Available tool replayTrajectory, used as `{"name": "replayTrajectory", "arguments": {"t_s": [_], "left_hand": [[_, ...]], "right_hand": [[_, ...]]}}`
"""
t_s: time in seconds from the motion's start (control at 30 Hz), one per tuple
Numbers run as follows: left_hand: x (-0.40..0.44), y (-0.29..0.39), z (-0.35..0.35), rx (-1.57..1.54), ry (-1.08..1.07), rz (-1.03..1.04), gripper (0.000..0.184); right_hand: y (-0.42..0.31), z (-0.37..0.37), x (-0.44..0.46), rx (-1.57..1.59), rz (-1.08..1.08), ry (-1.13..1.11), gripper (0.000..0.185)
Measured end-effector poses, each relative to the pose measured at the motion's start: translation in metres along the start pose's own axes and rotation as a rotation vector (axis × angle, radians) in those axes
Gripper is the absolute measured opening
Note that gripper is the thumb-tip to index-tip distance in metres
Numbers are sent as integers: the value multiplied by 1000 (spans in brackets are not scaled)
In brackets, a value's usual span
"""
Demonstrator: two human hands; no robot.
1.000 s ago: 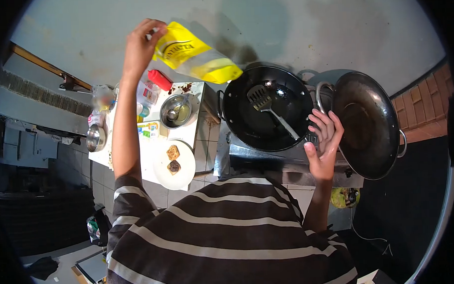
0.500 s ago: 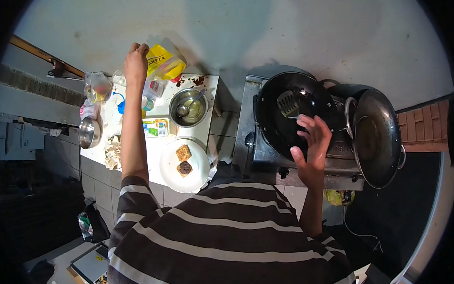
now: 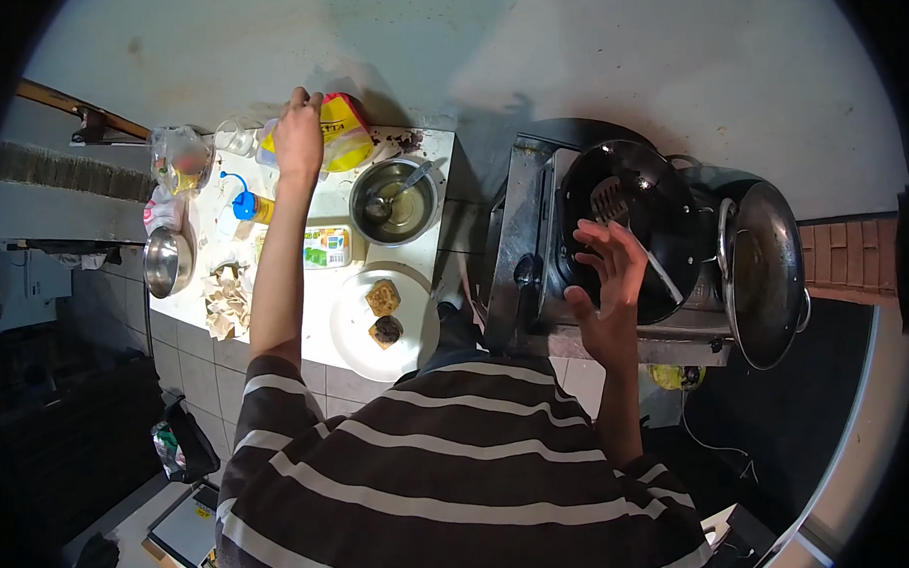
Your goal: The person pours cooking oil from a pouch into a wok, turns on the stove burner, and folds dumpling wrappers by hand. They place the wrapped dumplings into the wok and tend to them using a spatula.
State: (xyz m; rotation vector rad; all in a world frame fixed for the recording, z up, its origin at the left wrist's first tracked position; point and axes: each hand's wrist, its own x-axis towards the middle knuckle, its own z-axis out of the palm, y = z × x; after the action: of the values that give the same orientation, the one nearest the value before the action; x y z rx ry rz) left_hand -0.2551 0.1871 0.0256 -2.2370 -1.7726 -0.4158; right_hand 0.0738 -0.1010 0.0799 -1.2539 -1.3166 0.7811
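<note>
My left hand (image 3: 298, 139) grips the top of a yellow pouch (image 3: 346, 136) at the back of the white table (image 3: 197, 293). My right hand (image 3: 611, 279) is held in the air with fingers apart, in front of the black wok (image 3: 581, 189); nothing is in it. A slotted spatula (image 3: 609, 200) rests in the wok, its handle pointing toward the front right. Nearer me on the table, a white plate (image 3: 355, 358) holds two browned square pieces (image 3: 383, 298). Behind the plate is a metal bowl (image 3: 424, 217) with a ladle (image 3: 380, 207) and some liquid in it.
A second large wok (image 3: 764, 273) leans at the right of the stove (image 3: 520, 217). The table also bears a plastic tub (image 3: 327, 246), a blue-capped bottle (image 3: 253, 207), a crumpled paper heap (image 3: 228, 301), a steel bowl (image 3: 168, 262) and a clear bag (image 3: 182, 158).
My left hand has carried the yellow pouch from beside the wok down to the back of the table. The view has shifted, and my right hand remains raised and open near the wok.
</note>
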Motion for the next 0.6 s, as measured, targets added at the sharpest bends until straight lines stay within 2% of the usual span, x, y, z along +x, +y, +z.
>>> {"name": "replayTrajectory", "arguments": {"t_s": [0.27, 0.43, 0.6], "left_hand": [[-12, -4, 52, -58, -38, -45, 20], [-11, -3, 28, -124, -39, -65, 20], [-7, -3, -1, 11, -57, -35, 16]], "right_hand": [[-6, -4, 0, -35, 15, 8, 78], [-9, -12, -2, -41, 17, 18, 79], [-8, -16, -4, -24, 10, 15, 81]]}}
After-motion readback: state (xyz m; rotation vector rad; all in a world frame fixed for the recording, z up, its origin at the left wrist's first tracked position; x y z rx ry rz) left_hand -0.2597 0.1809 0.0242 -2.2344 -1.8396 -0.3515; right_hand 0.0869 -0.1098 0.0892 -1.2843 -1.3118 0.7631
